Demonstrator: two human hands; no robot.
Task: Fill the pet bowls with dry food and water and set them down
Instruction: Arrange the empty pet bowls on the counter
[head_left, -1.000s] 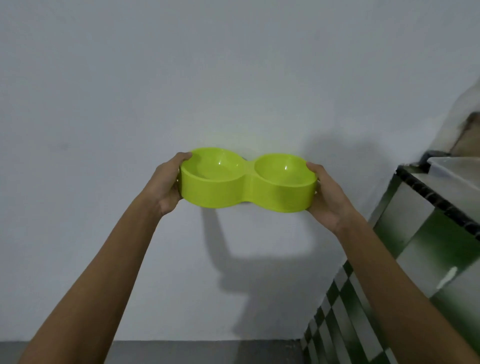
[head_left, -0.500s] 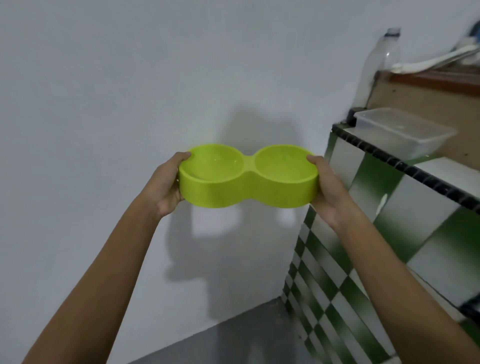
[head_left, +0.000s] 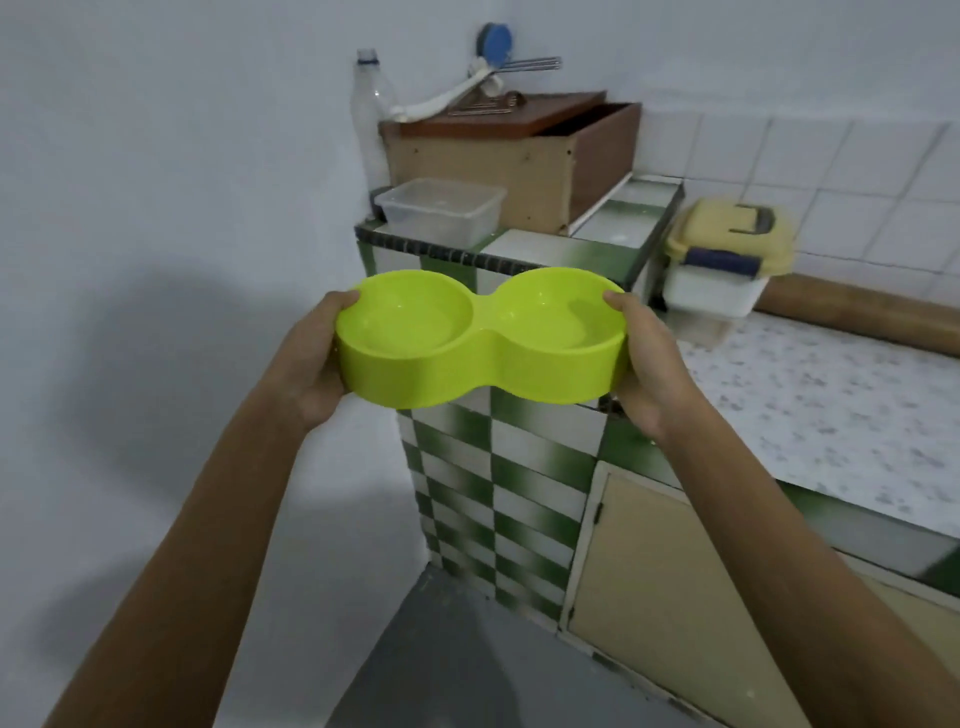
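Observation:
A lime-green double pet bowl is held level in the air in front of me, and both of its wells look dry and hold nothing. My left hand grips its left end, thumb over the rim. My right hand grips its right end the same way. The bowl hangs in front of a green and white tiled counter end.
On the raised tiled ledge stand a clear plastic tub, a clear plastic bottle and a wooden box. A yellow-lidded container sits on the speckled countertop at right. A cream cabinet door is below. Grey floor lies ahead.
The view has swung right from the bare wall to the kitchen counter. Both hands still hold the bowl the same way, now closer to the tiled counter end.

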